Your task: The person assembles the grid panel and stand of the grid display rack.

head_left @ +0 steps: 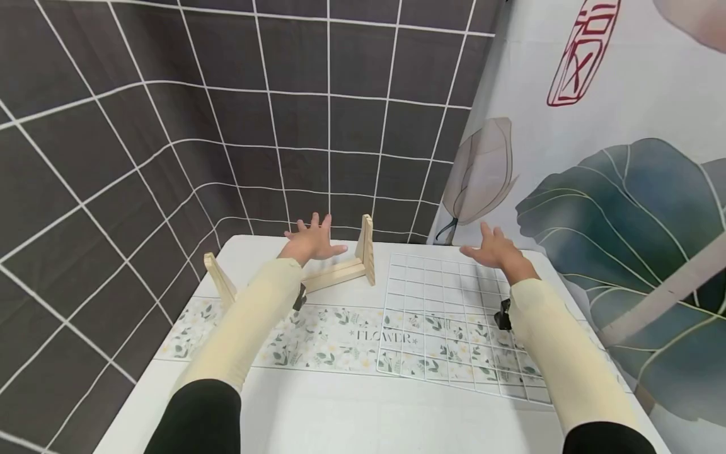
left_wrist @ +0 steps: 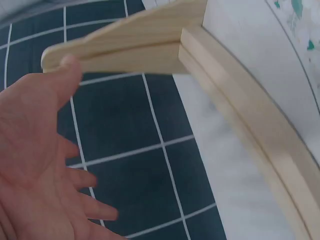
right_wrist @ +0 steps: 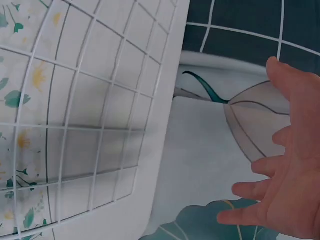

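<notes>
My left hand (head_left: 313,243) is held out with its fingers spread and grips nothing. Under and beside it stands a pale wooden frame (head_left: 336,276), a crossbar with an upright piece at each end. In the left wrist view the thumb overlaps the tip of one wooden upright (left_wrist: 135,42). On the right, my right hand (head_left: 495,249) reaches forward, fingers spread and holding nothing, above the far right part of a white wire grid panel (head_left: 431,315). The panel lies on the table, and the right wrist view shows its wires (right_wrist: 102,80) to the left of the hand.
A white table (head_left: 340,410) carries a floral printed band (head_left: 323,334) with the word FLOWER. Dark cloth with white grid lines (head_left: 295,120) hangs behind and to the left. To the right hangs a white cloth with a large leaf print (head_left: 629,208).
</notes>
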The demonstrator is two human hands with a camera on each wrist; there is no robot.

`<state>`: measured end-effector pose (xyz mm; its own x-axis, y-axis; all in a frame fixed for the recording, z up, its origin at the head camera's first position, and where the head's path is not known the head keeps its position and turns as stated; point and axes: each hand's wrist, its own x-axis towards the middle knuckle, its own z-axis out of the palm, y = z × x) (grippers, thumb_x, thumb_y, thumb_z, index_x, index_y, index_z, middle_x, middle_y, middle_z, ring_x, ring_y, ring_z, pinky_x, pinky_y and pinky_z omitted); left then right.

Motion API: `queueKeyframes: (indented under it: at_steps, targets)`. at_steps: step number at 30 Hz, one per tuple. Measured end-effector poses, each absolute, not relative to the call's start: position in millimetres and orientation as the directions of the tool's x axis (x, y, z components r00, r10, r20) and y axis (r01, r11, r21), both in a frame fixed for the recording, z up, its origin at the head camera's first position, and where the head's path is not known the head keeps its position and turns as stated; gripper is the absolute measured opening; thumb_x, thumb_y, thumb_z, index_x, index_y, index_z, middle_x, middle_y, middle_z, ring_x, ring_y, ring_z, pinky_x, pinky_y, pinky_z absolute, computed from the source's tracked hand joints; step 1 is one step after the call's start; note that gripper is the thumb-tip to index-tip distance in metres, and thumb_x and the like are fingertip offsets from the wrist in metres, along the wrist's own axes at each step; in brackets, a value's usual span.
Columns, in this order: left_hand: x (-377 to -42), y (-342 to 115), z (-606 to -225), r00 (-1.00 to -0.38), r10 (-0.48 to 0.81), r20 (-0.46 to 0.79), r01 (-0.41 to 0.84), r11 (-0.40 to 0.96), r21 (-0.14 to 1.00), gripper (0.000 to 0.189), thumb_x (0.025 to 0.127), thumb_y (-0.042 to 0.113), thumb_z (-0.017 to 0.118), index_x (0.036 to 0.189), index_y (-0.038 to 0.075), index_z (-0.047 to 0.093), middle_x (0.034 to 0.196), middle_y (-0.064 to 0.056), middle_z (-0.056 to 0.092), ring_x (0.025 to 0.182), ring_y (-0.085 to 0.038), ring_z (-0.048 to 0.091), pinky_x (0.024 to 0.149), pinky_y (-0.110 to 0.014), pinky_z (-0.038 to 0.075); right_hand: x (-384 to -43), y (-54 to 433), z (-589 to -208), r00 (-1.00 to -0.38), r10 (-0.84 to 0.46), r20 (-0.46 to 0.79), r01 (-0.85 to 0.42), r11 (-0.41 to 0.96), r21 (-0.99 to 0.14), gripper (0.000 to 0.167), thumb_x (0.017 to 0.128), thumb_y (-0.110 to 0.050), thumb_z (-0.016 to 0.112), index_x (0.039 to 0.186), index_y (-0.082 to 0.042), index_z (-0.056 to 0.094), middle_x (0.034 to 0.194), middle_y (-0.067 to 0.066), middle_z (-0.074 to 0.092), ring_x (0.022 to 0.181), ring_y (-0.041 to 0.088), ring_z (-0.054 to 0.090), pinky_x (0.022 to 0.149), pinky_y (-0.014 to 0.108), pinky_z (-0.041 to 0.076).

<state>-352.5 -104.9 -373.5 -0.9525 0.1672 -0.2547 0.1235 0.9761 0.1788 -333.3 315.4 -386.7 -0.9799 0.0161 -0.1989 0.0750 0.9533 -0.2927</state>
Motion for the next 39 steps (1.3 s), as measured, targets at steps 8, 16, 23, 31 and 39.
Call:
queueKeyframes:
  at_steps: [8, 16, 23, 31, 39]
  targets:
    - [-342.0, -90.2, -389.8, -0.920, 0.246, -0.304, 0.200, 0.964, 0.175, 0.092, 0.095, 0.064, 0.053, 0.162, 0.007, 0.023, 0.163, -0.024, 0.032, 0.147, -0.046, 0.038, 0.117, -0.061, 0.036, -330.8, 324.6, -399.3, -0.978, 0.048, -0.204, 0.104, 0.955, -0.277, 0.098, 0.099, -0.050, 0.055, 0.160, 0.006, 0.002, 0.158, 0.044, 0.011, 0.143, 0.066, 0.017, 0.114, 0.075, 0.025]
    - [-330.6, -66.7, -411.1, -0.902, 0.296, -0.314, 0.237, 0.948, 0.213, 0.064, 0.094, 0.051, 0.061, 0.133, 0.000, 0.058, 0.112, -0.015, 0.069, 0.097, -0.028, 0.066, 0.091, -0.046, 0.057, -325.2, 333.8, -416.5, -0.963, 0.122, -0.241, 0.184, 0.949, -0.257, 0.096, 0.098, -0.049, 0.055, 0.158, 0.009, 0.008, 0.154, 0.046, 0.016, 0.139, 0.067, 0.025, 0.111, 0.074, 0.032]
    - [-323.1, -38.3, -432.6, -0.889, 0.325, -0.323, 0.202, 0.910, 0.362, 0.060, 0.094, 0.044, 0.063, 0.132, -0.002, 0.059, 0.118, -0.018, 0.068, 0.101, -0.029, 0.066, 0.093, -0.045, 0.056, -320.5, 344.3, -430.1, -0.949, 0.149, -0.278, 0.221, 0.942, -0.253, 0.095, 0.099, -0.048, 0.053, 0.157, 0.012, 0.009, 0.152, 0.049, 0.015, 0.138, 0.069, 0.023, 0.111, 0.074, 0.032]
    - [-313.0, -16.7, -448.7, -0.891, 0.296, -0.345, 0.101, 0.869, 0.484, 0.039, 0.093, 0.042, 0.066, 0.080, 0.007, 0.060, 0.078, -0.006, 0.060, 0.082, -0.026, 0.064, 0.078, -0.040, 0.057, -319.3, 355.9, -453.2, -0.917, 0.247, -0.312, 0.336, 0.902, -0.273, 0.094, 0.098, -0.046, 0.054, 0.155, 0.014, 0.011, 0.151, 0.049, 0.015, 0.138, 0.067, 0.024, 0.113, 0.072, 0.032]
    - [-306.4, 2.6, -462.9, -0.888, 0.297, -0.351, 0.070, 0.842, 0.536, 0.042, 0.092, 0.039, 0.068, 0.065, 0.008, 0.057, 0.069, -0.008, 0.053, 0.078, -0.032, 0.069, 0.068, -0.041, 0.060, -306.9, 366.8, -473.1, -0.886, 0.311, -0.343, 0.411, 0.870, -0.273, 0.091, 0.096, -0.043, 0.055, 0.153, 0.017, 0.016, 0.146, 0.050, 0.021, 0.133, 0.066, 0.029, 0.111, 0.071, 0.033]
